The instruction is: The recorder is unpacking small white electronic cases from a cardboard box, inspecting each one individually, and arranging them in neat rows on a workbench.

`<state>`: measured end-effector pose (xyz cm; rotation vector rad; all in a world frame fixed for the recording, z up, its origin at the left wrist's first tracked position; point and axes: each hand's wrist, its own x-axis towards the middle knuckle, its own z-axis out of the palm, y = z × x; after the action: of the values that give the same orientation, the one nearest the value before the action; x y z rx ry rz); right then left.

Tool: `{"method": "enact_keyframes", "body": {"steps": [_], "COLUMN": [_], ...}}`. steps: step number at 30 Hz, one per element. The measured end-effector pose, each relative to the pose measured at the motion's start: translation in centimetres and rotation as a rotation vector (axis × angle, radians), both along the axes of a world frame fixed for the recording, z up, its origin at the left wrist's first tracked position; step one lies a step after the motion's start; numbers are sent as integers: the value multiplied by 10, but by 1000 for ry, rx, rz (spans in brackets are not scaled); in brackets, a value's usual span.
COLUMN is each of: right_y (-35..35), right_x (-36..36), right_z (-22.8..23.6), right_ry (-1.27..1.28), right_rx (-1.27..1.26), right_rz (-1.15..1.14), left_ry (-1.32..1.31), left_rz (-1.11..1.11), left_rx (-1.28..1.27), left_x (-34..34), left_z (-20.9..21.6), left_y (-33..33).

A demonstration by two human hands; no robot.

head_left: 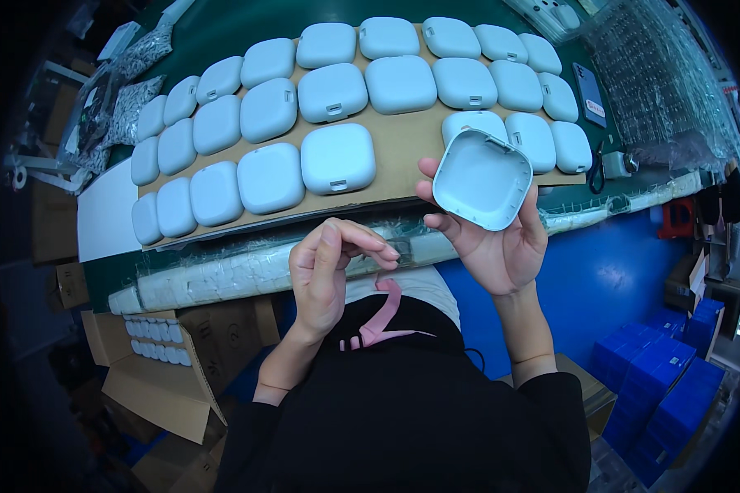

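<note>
Right hand [501, 259] grips one white rounded-square plastic shell [483, 179], fingers bent behind it, hollow inside facing camera, held over near edge of green table [247, 16]. Left hand [321, 271] half curled, near shell but apart; cannot tell if fingertips pinch anything small. Similar white shells [337, 152] sit in three rows, smooth side up, on brown cardboard sheet [404, 160], phone [588, 92] just beside at right

Workshop, with rows of white casings [337, 156]
</note>
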<state>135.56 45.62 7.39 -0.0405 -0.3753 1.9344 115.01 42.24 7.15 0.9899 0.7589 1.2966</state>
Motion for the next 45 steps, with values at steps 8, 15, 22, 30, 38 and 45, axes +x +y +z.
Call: {"method": "enact_keyframes", "body": {"steps": [8,15,22,30,38,45], "right_y": [0,8,19,38,42,35], "right_x": [-3,-7,-13,-18,-23,-62], "right_z": [7,21,50,53,56,55], "right_ry": [-200,-512,-1413,-1876,-2028,-1939], "right_rx": [69,210,806,1133,1242,1282], "right_rz": [-57,-182,-617,-675,-616,-625], "left_ry": [21,31,17,9,20,53], "left_rz": [3,51,10,23,27,60], "left_rx": [-18,-42,-25,-33,-48,-100], "left_x": [-3,-7,-21,-29,-34,-37], "left_z": [0,2,-7,-5,-8,-5], "left_y": [-2,-7,-14,-17,-19,-24]}}
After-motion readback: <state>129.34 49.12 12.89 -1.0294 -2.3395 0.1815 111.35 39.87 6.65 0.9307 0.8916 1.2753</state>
